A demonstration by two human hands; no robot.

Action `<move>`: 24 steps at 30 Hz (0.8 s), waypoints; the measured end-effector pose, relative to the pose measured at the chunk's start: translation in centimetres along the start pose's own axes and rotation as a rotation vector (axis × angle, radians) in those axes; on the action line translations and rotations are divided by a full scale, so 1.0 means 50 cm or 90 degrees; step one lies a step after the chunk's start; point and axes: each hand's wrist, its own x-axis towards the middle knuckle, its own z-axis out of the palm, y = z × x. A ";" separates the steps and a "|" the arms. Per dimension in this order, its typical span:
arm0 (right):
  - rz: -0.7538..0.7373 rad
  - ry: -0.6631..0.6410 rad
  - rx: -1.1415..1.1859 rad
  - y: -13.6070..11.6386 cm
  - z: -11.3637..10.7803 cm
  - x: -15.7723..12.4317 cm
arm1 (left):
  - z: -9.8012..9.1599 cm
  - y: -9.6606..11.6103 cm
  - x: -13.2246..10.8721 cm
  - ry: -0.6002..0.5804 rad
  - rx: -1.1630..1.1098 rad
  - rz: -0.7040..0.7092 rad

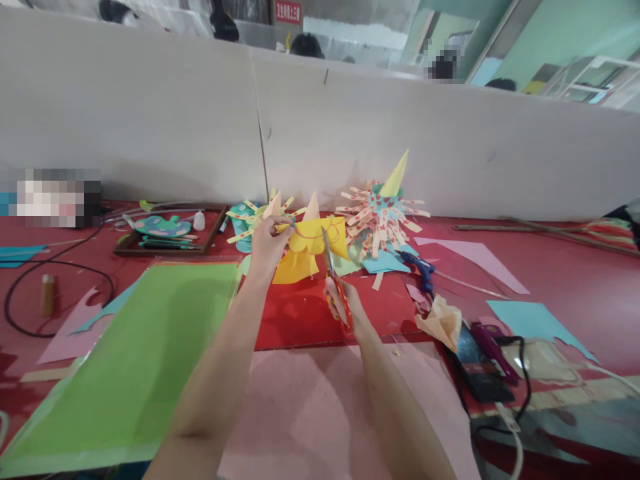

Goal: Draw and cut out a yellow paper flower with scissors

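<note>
Above the red sheet point(300, 313), the right hand point(356, 310) is closed through the handles of the orange scissors point(334, 277), blades up into the yellow paper point(310, 253), which the left hand point(267, 243) pinches aloft. I'd hold that paper taut and feed it to the blades.

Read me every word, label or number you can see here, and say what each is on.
Red sign on the back wall: white Chinese characters, too small and blurred to read.
Paper strips on the spiky craft: red marks, too small to read.
Yellow paper in the left hand, scissors in the right hand: no writing visible.
</note>
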 end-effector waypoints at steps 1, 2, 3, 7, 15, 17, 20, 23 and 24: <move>-0.003 0.006 0.002 0.000 0.000 0.000 | 0.001 0.000 0.000 -0.014 -0.001 -0.006; -0.006 0.013 0.003 0.000 0.001 0.001 | 0.001 -0.001 -0.001 -0.026 -0.001 -0.005; -0.009 0.018 0.005 0.000 0.001 0.001 | 0.002 -0.001 -0.001 -0.040 0.000 -0.005; -0.014 0.014 0.035 -0.003 -0.001 0.003 | 0.003 -0.001 -0.007 -0.146 0.010 -0.051; -0.009 0.023 0.060 -0.012 0.001 0.001 | 0.010 -0.001 -0.032 -0.421 0.015 -0.105; -0.007 0.021 0.059 -0.016 0.002 -0.001 | 0.013 -0.003 -0.034 -0.454 0.026 -0.070; -0.003 0.012 0.047 -0.020 0.003 -0.003 | 0.019 -0.004 -0.033 -0.373 0.105 -0.010; -0.008 -0.005 0.042 -0.020 0.004 -0.004 | 0.026 -0.005 -0.028 -0.245 0.136 0.026; -0.009 -0.013 0.041 -0.019 0.004 -0.004 | 0.028 -0.007 -0.026 -0.221 0.134 0.037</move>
